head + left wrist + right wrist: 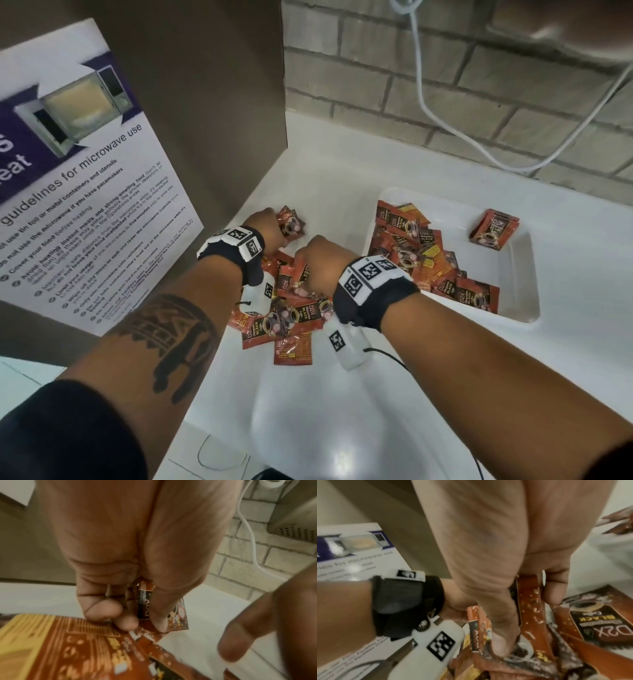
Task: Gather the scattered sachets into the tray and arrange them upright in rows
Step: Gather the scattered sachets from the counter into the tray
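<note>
Left hand point(263, 226) knuckles-up, pinching red foil coffee sachets point(290, 226). Right hand point(320, 263) curled down, gripping sachets from loose counter pile point(284, 315). More lie flat in white rectangular tray point(513, 308).

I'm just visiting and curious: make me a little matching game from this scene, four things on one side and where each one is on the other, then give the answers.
Things:
1. white tray
2. microwave poster
3. white cable
4. left hand

Places:
A. hanging down the brick wall
B. on the counter, at the right
C. propped at the left
D. gripping a sachet beyond the loose pile

Pairs: 1-B, 2-C, 3-A, 4-D
</note>
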The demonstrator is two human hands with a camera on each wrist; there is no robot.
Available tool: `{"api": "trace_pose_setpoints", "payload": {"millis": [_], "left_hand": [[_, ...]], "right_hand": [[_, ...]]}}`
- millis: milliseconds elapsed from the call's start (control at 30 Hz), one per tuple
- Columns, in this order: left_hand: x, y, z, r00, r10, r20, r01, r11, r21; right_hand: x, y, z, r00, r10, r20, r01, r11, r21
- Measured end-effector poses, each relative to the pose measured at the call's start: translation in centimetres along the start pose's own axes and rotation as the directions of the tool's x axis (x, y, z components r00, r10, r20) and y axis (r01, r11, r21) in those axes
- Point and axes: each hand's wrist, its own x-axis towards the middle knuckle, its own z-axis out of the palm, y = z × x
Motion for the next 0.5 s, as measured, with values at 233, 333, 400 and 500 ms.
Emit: {"api": "trace_pose_setpoints", "payload": {"millis": [233,333,400,500], "left_hand": [[-3.0,-1.3,-3.6,1.0,-0.004,-0.012,0.003,0.995,-0.105],[-4.0,-2.2,-3.2,0.993,-0.028,0.11,0.033,0.999,-0.041],[-4.8,-2.6,-2.4,0.987,-0.061,0.15,0.059,0.998,0.02],[-5.2,-2.8,-0.9,0.98,-0.086,0.181,0.062,0.989,0.137]], "right_hand": [[1.6,0.4,1.3,0.996,0.073,-0.049,-0.074,0.997,-0.014],[1.6,1.0,1.0,0.988,0.117,-0.1,-0.111,0.992,0.063],[1.1,1.3,0.5,0.985,0.115,-0.132,-0.1,0.988,0.115],[0.1,2.1,-0.4,0.965,0.148,-0.215,-0.103,0.973,0.204]]}}
